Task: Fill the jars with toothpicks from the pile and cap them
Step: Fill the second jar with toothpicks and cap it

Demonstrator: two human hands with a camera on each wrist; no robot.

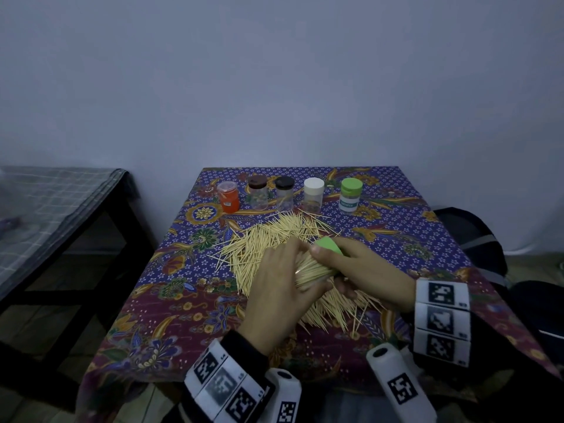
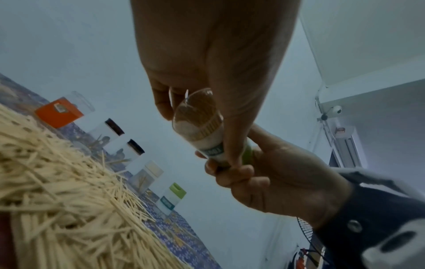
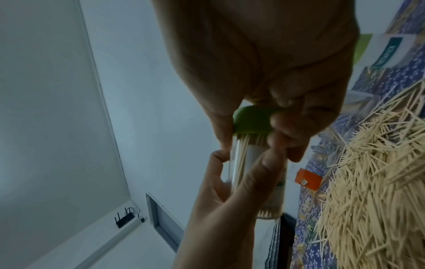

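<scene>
Over the toothpick pile (image 1: 274, 242) my two hands hold a clear jar (image 1: 314, 270) packed with toothpicks, lying tilted. My left hand (image 1: 280, 288) grips the jar's body (image 2: 197, 118). My right hand (image 1: 366, 270) curls its fingers round the green cap (image 1: 328, 245) at the jar's mouth. In the right wrist view the green cap (image 3: 253, 120) sits on the jar (image 3: 260, 172), with toothpick tips showing just under its rim. The left hand (image 3: 218, 200) reaches up from below, and the right hand (image 2: 276, 182) shows at the lower right in the left wrist view.
Along the back of the patterned tablecloth (image 1: 412, 227) stands a row of jars: orange-labelled (image 1: 228, 196), brown-capped (image 1: 258, 192), black-capped (image 1: 284, 192), white-capped (image 1: 313, 193), green-capped (image 1: 351, 195). A dark bench (image 1: 61, 209) stands left, dark bags (image 1: 476, 239) right.
</scene>
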